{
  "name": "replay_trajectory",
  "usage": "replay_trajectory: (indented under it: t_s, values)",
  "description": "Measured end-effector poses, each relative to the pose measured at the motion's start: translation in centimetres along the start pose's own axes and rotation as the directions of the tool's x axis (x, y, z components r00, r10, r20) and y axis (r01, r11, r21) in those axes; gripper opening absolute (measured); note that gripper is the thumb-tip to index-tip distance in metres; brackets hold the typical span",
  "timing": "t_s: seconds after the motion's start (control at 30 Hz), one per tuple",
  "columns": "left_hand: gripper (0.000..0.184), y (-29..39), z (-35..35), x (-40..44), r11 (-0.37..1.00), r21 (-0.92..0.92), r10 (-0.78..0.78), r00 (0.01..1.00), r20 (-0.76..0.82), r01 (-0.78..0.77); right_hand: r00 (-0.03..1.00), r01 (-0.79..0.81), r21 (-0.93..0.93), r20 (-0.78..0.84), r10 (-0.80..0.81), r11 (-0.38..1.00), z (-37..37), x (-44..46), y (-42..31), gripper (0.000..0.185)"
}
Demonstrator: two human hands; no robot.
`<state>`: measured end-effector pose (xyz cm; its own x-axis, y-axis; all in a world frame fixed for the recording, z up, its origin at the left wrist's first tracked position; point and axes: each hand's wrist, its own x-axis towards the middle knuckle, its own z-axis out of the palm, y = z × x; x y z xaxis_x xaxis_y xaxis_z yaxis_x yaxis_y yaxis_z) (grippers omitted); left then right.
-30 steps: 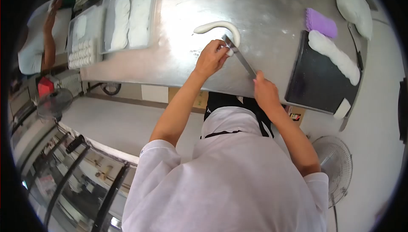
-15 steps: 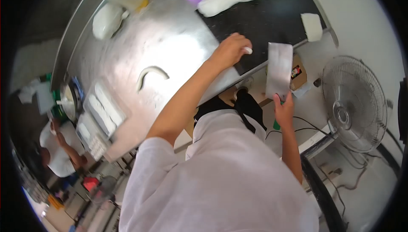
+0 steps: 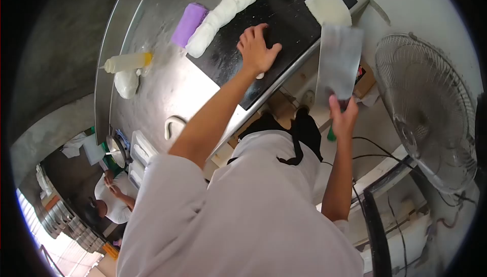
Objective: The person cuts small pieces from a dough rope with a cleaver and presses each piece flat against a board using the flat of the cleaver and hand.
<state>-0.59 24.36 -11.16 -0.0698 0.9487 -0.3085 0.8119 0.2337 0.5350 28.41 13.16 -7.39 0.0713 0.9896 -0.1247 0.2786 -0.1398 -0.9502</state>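
Note:
My left hand (image 3: pixel 257 50), fingers spread, is over the black board (image 3: pixel 299 21). A small white piece, apparently dough (image 3: pixel 260 76), shows by the heel of that hand; whether the palm touches it is hidden. Beyond my fingers lies a long roll of white dough (image 3: pixel 231 4), its near end beside a purple block (image 3: pixel 189 25). My right hand (image 3: pixel 344 116) is closed round the handle of a broad cleaver (image 3: pixel 339 61), a bit of green showing below the fingers. The blade points away from me, off the board's edge, its tip near a folded white cloth (image 3: pixel 328 7).
On the steel table (image 3: pixel 157 89) are a squeeze bottle (image 3: pixel 124 63), a white bag (image 3: pixel 126 83) and a curved dough strip (image 3: pixel 173 126). Plastic trays (image 3: pixel 142 148) stand farther left, near another person (image 3: pixel 115 196). A large fan (image 3: pixel 426 109) is on my right.
My view has turned, shifting the table's contents. My left hand has gone from curled with a small white piece at the fingertips to spread over the board. My right hand still holds the cleaver.

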Motion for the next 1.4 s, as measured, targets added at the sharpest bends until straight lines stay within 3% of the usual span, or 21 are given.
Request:
replay_trajectory:
  t_s: [0.03, 0.07, 0.13, 0.27, 0.3, 0.33, 0.37, 0.43, 0.47, 0.6, 0.7, 0.83, 1.0, 1.07, 1.1, 1.2, 1.23, 1.27, 1.3, 1.37, 1.4]
  values:
    - [0.096, -0.3, 1.9, -0.4, 1.000, 0.017, 0.020, 0.900, -0.436, -0.014, 1.000, -0.014, 0.138, 0.016, 0.012, 0.990, 0.0, 2.5, -1.5, 0.037]
    - [0.096, -0.2, 2.4, -0.9, 1.000, 0.003, 0.001, 0.900, -0.437, 0.001, 0.999, -0.028, 0.269, 0.036, 0.019, 0.963, 0.1, 5.3, -2.8, 0.038]
    - [0.104, -0.1, 2.5, -1.0, 0.962, 0.272, 0.065, 0.933, -0.354, 0.036, 0.999, 0.029, 0.342, 0.007, -0.033, 0.939, 0.8, 10.5, -4.9, 0.037]
    - [0.107, 0.5, 0.2, -1.3, 0.973, 0.231, 0.091, 0.959, -0.267, -0.028, 0.993, 0.114, 0.428, -0.029, -0.113, 0.896, 2.3, 17.0, -2.3, 0.036]
    - [0.107, 0.3, 0.1, -1.3, 0.977, 0.212, 0.069, 0.960, -0.271, -0.010, 0.995, 0.094, 0.412, -0.062, -0.075, 0.906, 2.7, 17.7, -0.1, 0.036]
    - [0.106, 0.1, 0.0, -1.6, 0.986, 0.150, 0.109, 0.966, -0.233, -0.075, 0.991, -0.098, 0.241, -0.067, 0.117, 0.966, 3.1, 18.0, 2.4, 0.040]
    - [0.105, -0.1, 0.0, -1.6, 0.986, 0.089, 0.153, 0.967, -0.204, -0.138, 0.992, -0.104, 0.226, -0.045, 0.117, 0.969, 3.0, 19.1, 4.8, 0.040]
    - [0.101, 0.2, -0.1, -1.6, 0.984, 0.072, 0.173, 0.959, -0.226, -0.161, 0.987, -0.157, -0.245, -0.077, 0.143, 0.957, 2.7, 20.2, 8.1, 0.047]
    - [0.100, 0.2, -0.1, -1.7, 0.980, 0.056, 0.197, 0.960, -0.198, -0.189, 0.906, -0.419, -0.278, -0.060, 0.420, 0.864, 2.8, 21.6, 2.3, 0.053]
    - [0.093, 0.5, 0.1, -1.8, 0.966, 0.006, 0.255, 0.953, -0.162, -0.258, 0.916, -0.400, -0.261, -0.096, 0.389, 0.878, 2.3, 24.5, -1.7, 0.055]
    - [0.087, 0.3, -0.1, -2.2, 0.955, -0.065, 0.275, 0.948, -0.159, -0.288, 0.937, -0.279, 0.006, -0.218, 0.273, 0.960, 3.7, 20.3, 0.4, 0.053]
    - [0.085, 0.1, -0.5, -1.1, 0.911, -0.068, 0.389, 0.903, -0.180, -0.407, 0.867, -0.498, -0.208, -0.143, 0.478, 0.842, 4.7, 15.2, 1.4, 0.049]
    - [0.070, -0.1, 0.1, -0.1, 0.860, -0.048, 0.475, 0.832, -0.287, -0.508, 0.890, -0.429, -0.173, -0.247, 0.382, 0.887, 4.7, 5.4, -2.1, 0.056]
    - [0.061, -0.7, 1.0, 2.5, 0.790, -0.265, 0.404, 0.796, -0.452, -0.552, 0.867, -0.459, -0.165, -0.299, 0.399, 0.873, 4.8, -0.4, -1.8, 0.056]
    - [0.059, 0.2, 0.2, 4.0, 0.743, -0.477, 0.292, 0.869, -0.399, -0.469, 0.857, -0.483, -0.168, -0.290, 0.425, 0.859, 4.8, -3.2, -1.4, 0.056]
    - [0.063, 1.9, -1.5, 2.3, 0.733, -0.592, 0.159, 0.931, -0.329, -0.335, 0.795, -0.580, -0.081, -0.272, 0.542, 0.811, 5.9, -10.8, -0.6, 0.052]
    - [0.064, 0.6, -0.6, -1.0, 0.867, -0.150, 0.380, 0.826, -0.417, -0.475, 0.791, -0.580, -0.063, -0.282, 0.543, 0.812, 6.1, -11.8, -0.4, 0.052]
    - [0.064, -0.6, -0.1, -2.9, 0.791, 0.329, 0.611, 0.692, -0.384, -0.516, 0.790, -0.595, -0.095, -0.252, 0.559, 0.798, 6.6, -12.9, -0.4, 0.052]
    - [0.064, -1.4, 0.0, -3.6, 0.782, 0.332, 0.622, 0.692, -0.368, -0.527, 0.783, -0.616, -0.137, -0.215, 0.584, 0.776, 6.7, -14.2, -0.8, 0.053]
    - [0.077, -2.0, 0.1, -2.0, 0.843, 0.232, 0.537, 0.729, -0.424, -0.486, 0.870, -0.492, -0.200, -0.151, 0.470, 0.847, 7.3, -13.1, -0.6, 0.051]
    - [0.086, -2.4, -0.2, -0.8, 0.828, -0.294, 0.299, 0.820, -0.488, -0.477, 0.935, -0.351, -0.260, -0.042, 0.353, 0.900, 7.5, -12.5, -0.9, 0.053]
